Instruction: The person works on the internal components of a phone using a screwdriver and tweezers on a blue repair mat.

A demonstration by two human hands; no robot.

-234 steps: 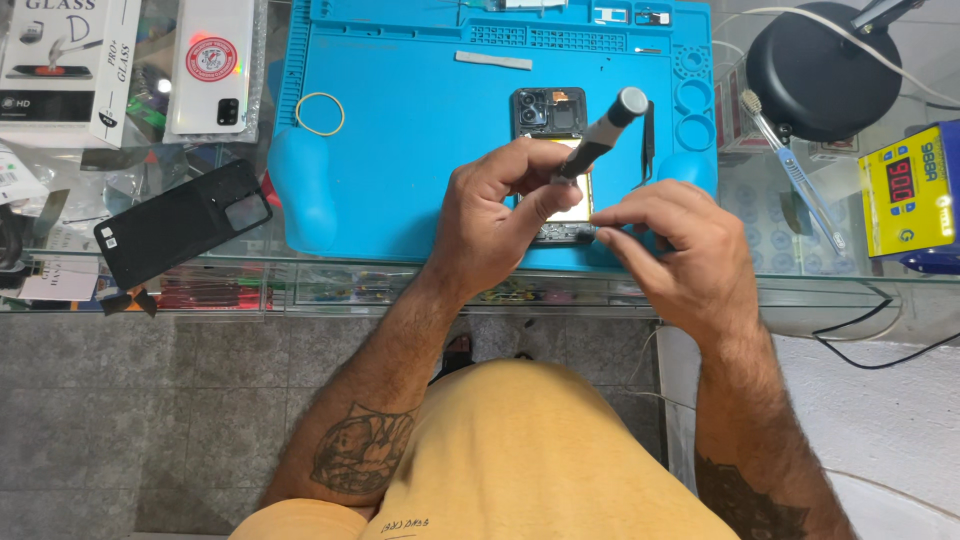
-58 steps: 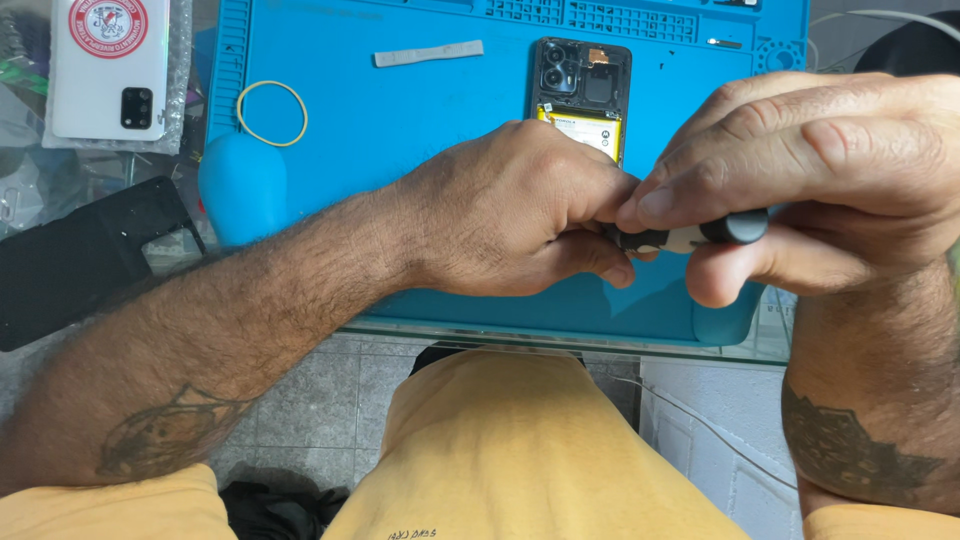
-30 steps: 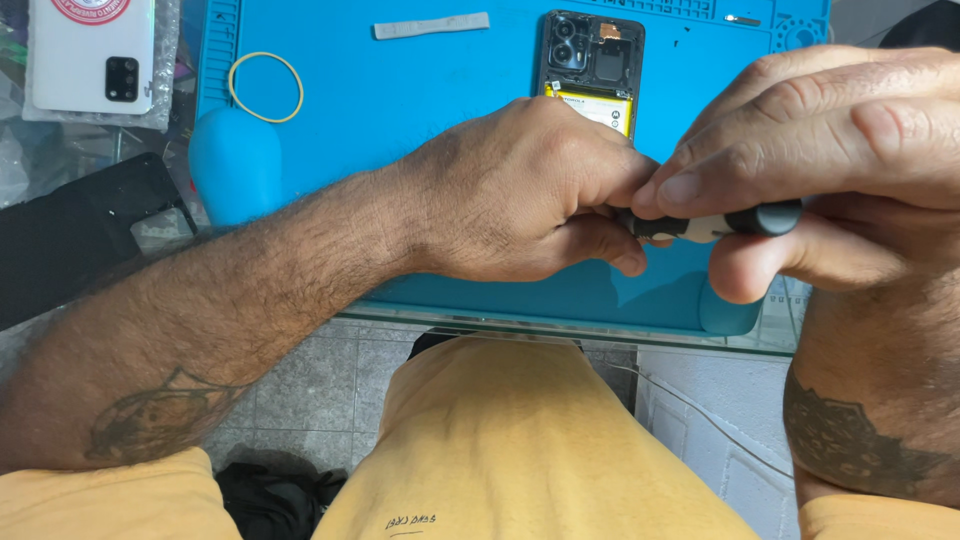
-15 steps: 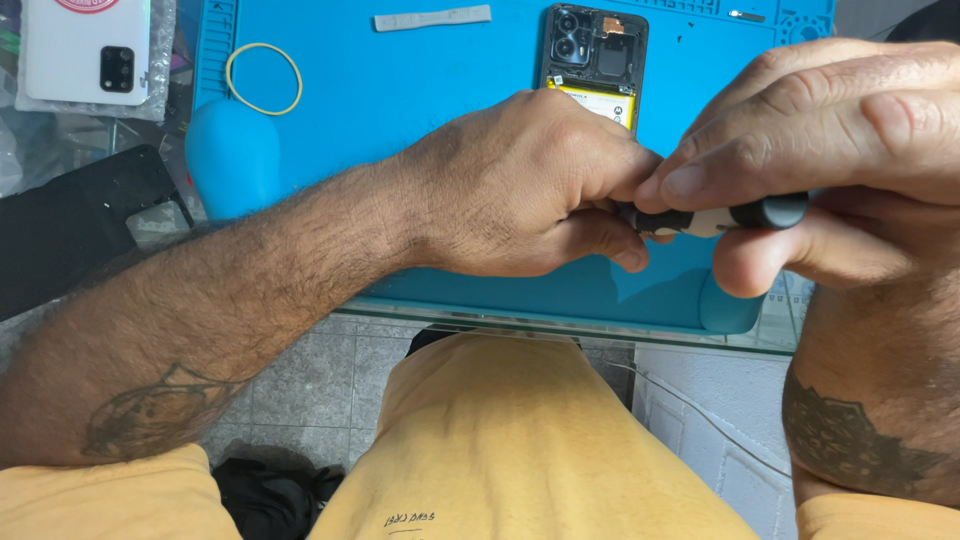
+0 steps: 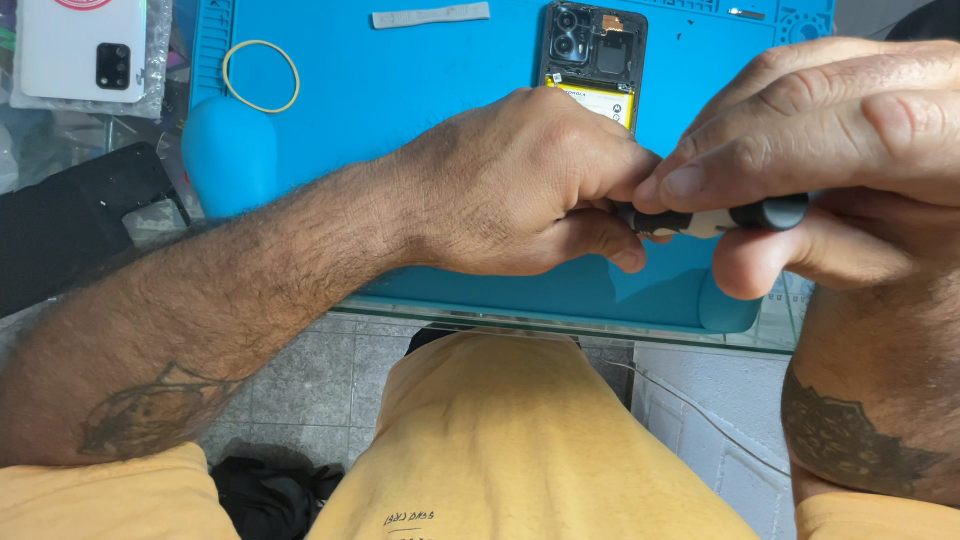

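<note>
Both hands meet just above the near edge of a bright blue silicone work mat [image 5: 420, 110], raised close to the head camera, presumably so that fine work at the tool's end can be seen. The right hand [image 5: 840, 150] is closed around a slim black-and-silver precision screwdriver [image 5: 715, 217], which lies level, its dark cap pointing away from the left hand; forefinger and thumb pinch the barrel near its front, a grip that suits turning or steadying it. The left hand [image 5: 530, 185] is curled almost into a fist against the tool's front end, its fingertips bunched where the tip would be; whether it grips the tip, a bit or some small part cannot be told, since the fingers hide that spot.

Beyond the left hand, on the mat, lies an opened dark smartphone with its back cover off [image 5: 593, 60], camera block and yellow-labelled battery exposed, set flat and face down so that the inside is reachable. Farther along the mat from the phone, towards the person's left, rest a pale grey flat strip [image 5: 431, 15] and a yellow rubber band [image 5: 261, 76]. Off the mat's left edge a white phone back cover in clear wrapping [image 5: 85, 50] and a black rectangular case [image 5: 70, 225] sit on the glass surface [image 5: 120, 140], well clear of the work. Below the mat are the person's yellow shorts [image 5: 520, 440].
</note>
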